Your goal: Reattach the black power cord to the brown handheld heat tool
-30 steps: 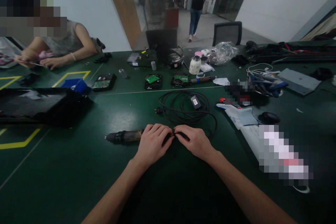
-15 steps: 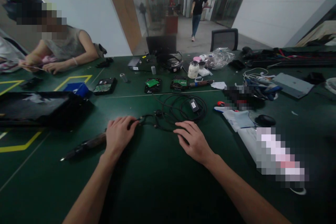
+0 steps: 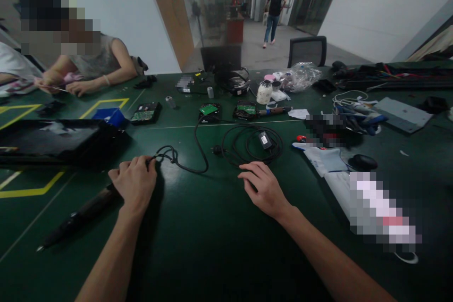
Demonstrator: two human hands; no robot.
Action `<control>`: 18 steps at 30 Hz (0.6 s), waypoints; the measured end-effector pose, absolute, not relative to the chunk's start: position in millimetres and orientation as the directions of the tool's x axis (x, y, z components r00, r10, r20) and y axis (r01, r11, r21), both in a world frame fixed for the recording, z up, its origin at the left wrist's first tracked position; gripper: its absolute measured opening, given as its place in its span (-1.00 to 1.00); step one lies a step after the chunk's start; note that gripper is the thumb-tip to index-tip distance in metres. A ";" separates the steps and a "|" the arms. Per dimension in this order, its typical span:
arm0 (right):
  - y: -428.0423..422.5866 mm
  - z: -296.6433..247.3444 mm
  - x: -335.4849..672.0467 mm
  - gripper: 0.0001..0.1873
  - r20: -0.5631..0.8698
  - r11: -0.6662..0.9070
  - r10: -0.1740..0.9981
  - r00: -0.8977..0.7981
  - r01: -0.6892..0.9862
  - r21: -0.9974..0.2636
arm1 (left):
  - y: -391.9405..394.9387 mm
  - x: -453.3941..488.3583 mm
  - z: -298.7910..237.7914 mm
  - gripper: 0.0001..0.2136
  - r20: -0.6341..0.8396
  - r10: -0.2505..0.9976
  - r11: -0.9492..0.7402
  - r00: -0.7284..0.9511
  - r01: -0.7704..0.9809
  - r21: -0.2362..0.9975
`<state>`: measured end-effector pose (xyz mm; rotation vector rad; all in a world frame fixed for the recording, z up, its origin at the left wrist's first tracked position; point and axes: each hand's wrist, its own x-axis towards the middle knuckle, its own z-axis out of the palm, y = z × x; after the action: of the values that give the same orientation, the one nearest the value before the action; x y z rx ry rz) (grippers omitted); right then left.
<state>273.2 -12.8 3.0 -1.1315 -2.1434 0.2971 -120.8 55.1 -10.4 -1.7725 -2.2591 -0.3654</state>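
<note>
My left hand is wrapped over the rear end of an electric screwdriver, whose metal tip points toward the near left. From that end a black cord runs right in a loose bend to a coil. A power adapter lies within the coil, with a plug at its left side. Just in front of the coil is my right hand, fingers spread and nothing in them. Its fingertips are close to the cord; whether they touch it I cannot tell.
Hard drives with green boards lie farther back, beside a second screwdriver. A black tray stands left, near a blue box. Right are a glove and mouse. A seated person works at far left.
My left hand has carried the screwdriver left and toward me, drawing its cord out from the coil. My right hand has stayed nearly in place. The walking person is still in the background.
</note>
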 end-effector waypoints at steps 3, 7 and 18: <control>-16.2 3.0 268.6 -0.70 0.489 0.622 0.775 -0.401 0.619 -0.479 | 54.0 -98.5 -4.2 -0.65 0.309 0.944 0.093 -0.115 0.992 0.083; -23.4 4.7 258.7 -0.64 0.540 0.678 0.729 -0.421 0.549 -0.488 | 39.9 -40.7 1.9 -0.80 0.321 0.933 -0.212 0.161 0.969 0.130; -20.6 1.4 272.5 -0.69 0.326 0.459 0.883 -0.339 0.772 -0.439 | -17.2 66.4 -1.6 -0.82 0.350 0.692 -0.712 0.632 0.679 0.181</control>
<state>272.5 -20.6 1.4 -1.3766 -2.1916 0.2800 66.4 -17.2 -1.6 -2.8666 -1.2041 -0.6358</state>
